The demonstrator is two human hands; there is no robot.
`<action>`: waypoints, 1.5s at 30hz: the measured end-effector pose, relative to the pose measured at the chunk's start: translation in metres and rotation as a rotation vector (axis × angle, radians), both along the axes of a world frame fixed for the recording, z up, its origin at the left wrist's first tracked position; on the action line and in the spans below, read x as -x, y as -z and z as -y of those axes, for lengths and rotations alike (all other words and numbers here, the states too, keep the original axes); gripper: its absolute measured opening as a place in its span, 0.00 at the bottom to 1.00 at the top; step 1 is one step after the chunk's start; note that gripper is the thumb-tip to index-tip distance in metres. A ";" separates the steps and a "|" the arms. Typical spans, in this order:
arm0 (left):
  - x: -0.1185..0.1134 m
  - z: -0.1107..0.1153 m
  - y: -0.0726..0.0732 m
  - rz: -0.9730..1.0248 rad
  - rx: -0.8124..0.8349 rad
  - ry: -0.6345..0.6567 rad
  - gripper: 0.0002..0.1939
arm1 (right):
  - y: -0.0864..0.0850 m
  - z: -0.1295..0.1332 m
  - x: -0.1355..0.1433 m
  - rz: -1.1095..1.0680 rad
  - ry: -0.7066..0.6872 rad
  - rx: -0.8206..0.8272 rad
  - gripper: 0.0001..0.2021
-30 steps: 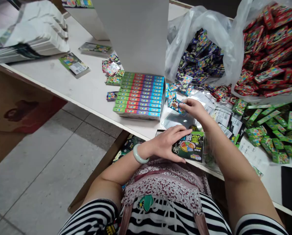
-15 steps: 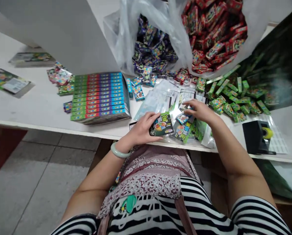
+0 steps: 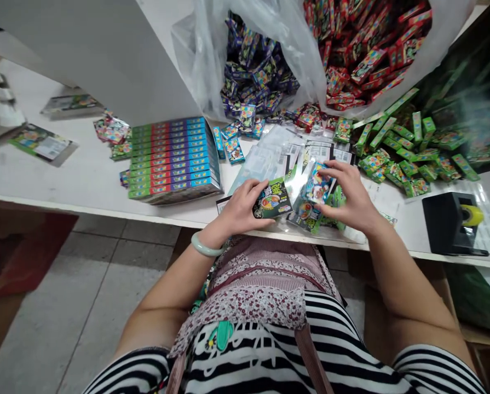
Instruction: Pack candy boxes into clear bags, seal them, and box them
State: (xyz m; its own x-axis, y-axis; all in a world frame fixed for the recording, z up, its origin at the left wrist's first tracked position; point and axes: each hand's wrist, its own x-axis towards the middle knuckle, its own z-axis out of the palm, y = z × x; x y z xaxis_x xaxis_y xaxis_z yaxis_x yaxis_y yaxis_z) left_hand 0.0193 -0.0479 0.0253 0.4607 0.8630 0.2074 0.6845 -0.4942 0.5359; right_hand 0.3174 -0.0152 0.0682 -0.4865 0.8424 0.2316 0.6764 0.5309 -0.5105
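Observation:
My left hand grips a black and green printed packet at the front of the table. My right hand has its thumb and fingers around a small blue candy box, just right of that packet. Beneath the right hand lie more black and green packets, partly covered by it. Behind both hands clear plastic sleeves are spread flat. A few loose blue boxes lie beyond the left hand.
To the left stands a stack of small boxes in green, red, purple and blue rows. Plastic bags of purple boxes and red boxes are at the back. Green boxes and a black tape dispenser are on the right.
My right hand has lifted the blue box off the packets and turned it more upright. My left hand still holds its packet in nearly the same place. The view has shifted slightly.

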 end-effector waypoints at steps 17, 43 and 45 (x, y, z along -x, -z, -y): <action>-0.006 0.004 0.000 0.055 -0.050 0.213 0.53 | -0.043 -0.009 0.009 0.283 -0.483 0.126 0.27; -0.058 0.042 -0.001 1.010 0.436 -0.091 0.24 | -0.020 0.034 0.021 -0.209 -0.030 0.172 0.15; -0.061 0.053 0.005 1.037 0.471 -0.113 0.28 | -0.019 0.036 0.019 -0.164 -0.096 0.208 0.13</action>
